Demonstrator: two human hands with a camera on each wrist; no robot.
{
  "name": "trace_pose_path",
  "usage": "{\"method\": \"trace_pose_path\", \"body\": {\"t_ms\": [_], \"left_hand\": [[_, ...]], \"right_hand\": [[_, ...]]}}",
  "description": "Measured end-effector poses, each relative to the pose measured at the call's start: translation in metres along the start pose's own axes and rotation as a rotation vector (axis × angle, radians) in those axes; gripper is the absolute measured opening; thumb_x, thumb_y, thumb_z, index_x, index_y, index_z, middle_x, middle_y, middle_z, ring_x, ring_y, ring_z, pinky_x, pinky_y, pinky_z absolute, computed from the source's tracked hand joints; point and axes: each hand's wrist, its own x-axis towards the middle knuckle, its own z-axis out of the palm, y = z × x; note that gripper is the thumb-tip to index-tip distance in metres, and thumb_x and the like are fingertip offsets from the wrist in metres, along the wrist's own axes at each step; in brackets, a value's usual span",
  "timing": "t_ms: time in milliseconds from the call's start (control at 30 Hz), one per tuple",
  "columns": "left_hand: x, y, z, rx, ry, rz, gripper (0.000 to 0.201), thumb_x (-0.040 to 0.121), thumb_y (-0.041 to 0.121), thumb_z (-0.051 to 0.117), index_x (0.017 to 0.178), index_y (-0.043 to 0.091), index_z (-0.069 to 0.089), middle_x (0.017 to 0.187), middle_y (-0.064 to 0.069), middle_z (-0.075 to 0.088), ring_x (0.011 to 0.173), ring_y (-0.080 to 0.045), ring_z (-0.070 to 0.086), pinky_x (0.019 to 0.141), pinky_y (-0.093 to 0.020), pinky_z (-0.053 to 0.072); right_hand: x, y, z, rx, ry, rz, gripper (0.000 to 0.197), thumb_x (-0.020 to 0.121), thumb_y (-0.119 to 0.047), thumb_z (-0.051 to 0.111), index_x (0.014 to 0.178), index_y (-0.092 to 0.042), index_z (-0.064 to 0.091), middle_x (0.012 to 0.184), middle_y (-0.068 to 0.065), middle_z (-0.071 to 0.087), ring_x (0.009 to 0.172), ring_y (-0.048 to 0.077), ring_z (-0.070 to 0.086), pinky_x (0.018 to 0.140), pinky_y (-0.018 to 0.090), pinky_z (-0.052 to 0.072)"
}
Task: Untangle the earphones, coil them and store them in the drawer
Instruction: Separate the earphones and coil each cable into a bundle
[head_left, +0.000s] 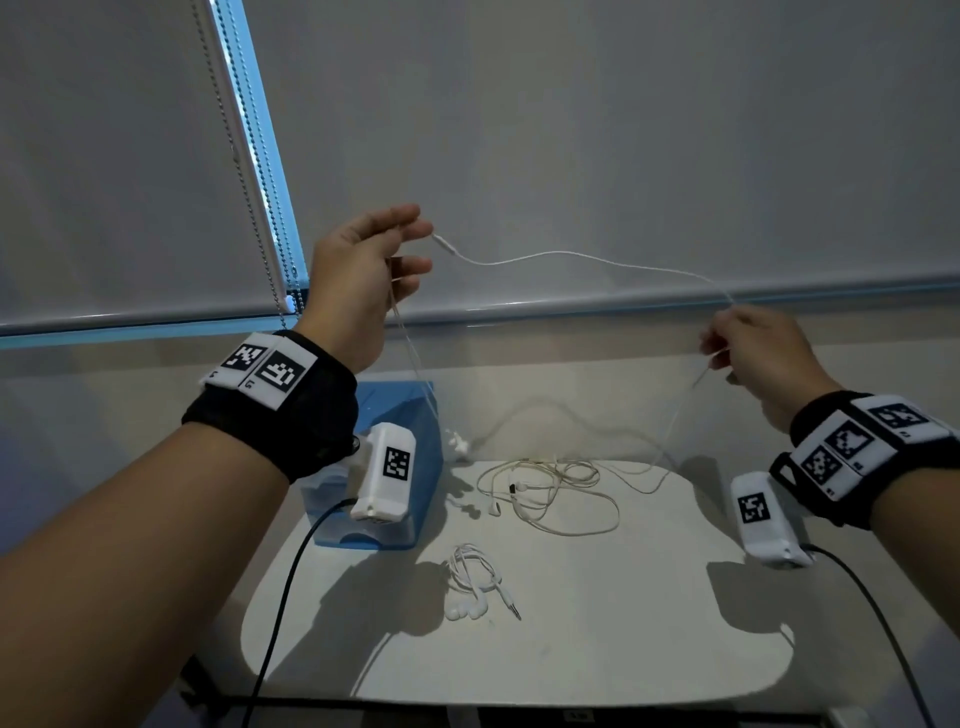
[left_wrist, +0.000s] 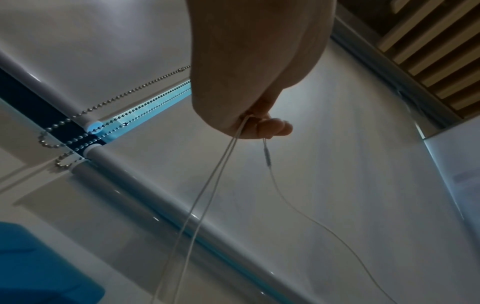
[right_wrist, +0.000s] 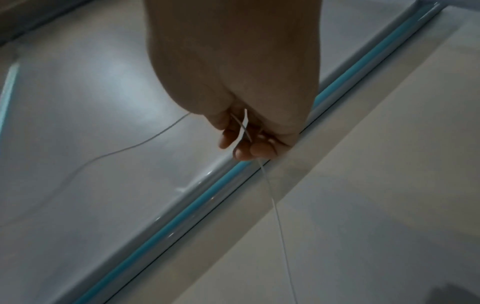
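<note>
Both forearms are raised above the table (head_left: 571, 649), well apart from each other, each wearing a black wrist band with white marker blocks. The left hand (head_left: 358, 280) is lifted higher, at the level of the roller blind's bottom bar, wrist bent so the fingers point to the right; its thumb and forefinger pinch a white earphone cable (head_left: 571, 255) just beside the inline remote (head_left: 444, 243). From the underside of that hand two strands hang straight down, ending in earbuds (head_left: 458, 445) that dangle in front of the blue drawer box (head_left: 395, 410). The left wrist view shows the curled fingers (left_wrist: 272, 128) closed around those strands.

The right hand (head_left: 763, 353) sits lower and far to the right, knuckles up, fingers curled around the same cable, which spans between the two hands in a slack arc. Below this hand the cable drops to the table and joins a loose tangle of earphones (head_left: 550, 491) lying near the far edge. A second, coiled pair of earphones (head_left: 475, 584) rests near the table's middle, touched by neither hand.
</note>
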Motion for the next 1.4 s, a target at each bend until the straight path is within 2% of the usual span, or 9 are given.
{"method": "trace_pose_path", "body": {"t_ms": [200,367,500,633,700,833,1200,1333,1400], "left_hand": [[-0.011,-0.004,0.011,0.056,-0.169,-0.024,0.029,0.105,0.004,0.047,0.125,0.010,0.067,0.115,-0.004,0.076,0.065,-0.008,0.062,0.053,-0.018,0.044],[-0.015,0.000,0.014,0.157,-0.300,-0.028,0.025,0.104,0.006,0.050,0.118,0.012,0.070,0.109,-0.003,0.078,0.053,-0.007,0.050,0.051,-0.016,0.037],[-0.021,0.003,0.023,0.165,-0.381,-0.026,0.024,0.104,0.004,0.050,0.116,0.008,0.070,0.103,-0.003,0.077,0.051,-0.008,0.043,0.044,-0.012,0.036],[-0.024,0.003,0.024,0.194,-0.421,-0.012,0.023,0.103,0.005,0.051,0.114,0.010,0.070,0.097,-0.001,0.076,0.049,-0.008,0.041,0.043,-0.013,0.033],[-0.024,0.000,0.021,0.209,-0.416,-0.012,0.022,0.103,0.005,0.052,0.115,0.010,0.070,0.087,0.001,0.073,0.048,-0.008,0.038,0.043,-0.015,0.030],[-0.030,-0.008,0.008,0.247,-0.439,-0.117,0.025,0.105,0.010,0.051,0.120,0.002,0.069,0.060,0.005,0.047,0.049,-0.008,0.025,0.046,-0.020,0.018],[-0.043,-0.011,-0.007,0.288,-0.625,-0.212,0.030,0.108,0.026,0.046,0.087,0.013,0.062,0.072,-0.005,0.010,0.060,-0.019,0.006,0.049,-0.028,0.007],[-0.045,-0.014,-0.002,0.268,-0.591,-0.209,0.029,0.108,0.024,0.046,0.087,0.013,0.063,0.063,0.001,0.017,0.054,-0.014,0.008,0.045,-0.024,0.008],[-0.047,-0.021,0.004,0.279,-0.597,-0.200,0.030,0.108,0.024,0.047,0.087,0.013,0.065,0.058,0.004,0.022,0.049,-0.010,0.013,0.042,-0.022,0.010]], "right_hand": [[-0.013,-0.014,0.015,-0.770,-0.626,0.066,0.016,0.092,-0.007,0.066,0.103,-0.017,0.070,0.113,0.004,0.069,0.095,0.018,0.061,0.089,0.034,0.048],[-0.032,-0.058,0.038,-0.198,-0.417,-0.177,0.054,0.085,0.009,0.062,0.131,-0.019,0.060,0.129,0.006,0.060,0.115,0.022,0.058,0.086,0.029,0.049],[-0.047,-0.097,0.059,0.010,-0.637,-0.308,0.065,0.086,-0.013,0.074,0.145,-0.028,0.051,0.140,0.000,0.059,0.133,0.014,0.052,0.110,0.034,0.043],[-0.057,-0.109,0.077,0.092,-0.746,-0.310,0.019,0.102,-0.017,0.061,0.119,-0.010,0.067,0.089,0.007,0.069,0.087,0.015,0.067,0.088,0.027,0.052],[-0.057,-0.107,0.078,0.203,-0.773,-0.243,0.020,0.106,-0.018,0.054,0.101,-0.004,0.067,0.062,0.001,0.046,0.058,0.014,0.048,0.064,0.024,0.049],[-0.052,-0.101,0.071,0.245,-0.743,-0.219,0.027,0.107,-0.024,0.051,0.086,-0.012,0.063,0.056,-0.008,0.029,0.049,0.010,0.022,0.045,0.021,0.023],[-0.030,-0.084,0.054,-0.083,-0.353,-0.347,0.032,0.100,-0.022,0.058,0.070,-0.016,0.068,0.047,-0.015,0.041,0.046,0.004,0.035,0.053,0.025,0.027],[-0.047,-0.086,0.062,-0.130,-0.634,-0.246,0.018,0.094,-0.006,0.063,0.102,-0.018,0.071,0.088,0.005,0.075,0.076,0.011,0.065,0.071,0.031,0.048],[-0.065,-0.091,0.072,-0.045,-0.848,-0.225,0.025,0.096,-0.006,0.064,0.119,-0.017,0.065,0.107,0.015,0.072,0.092,0.019,0.068,0.081,0.035,0.052]]}}
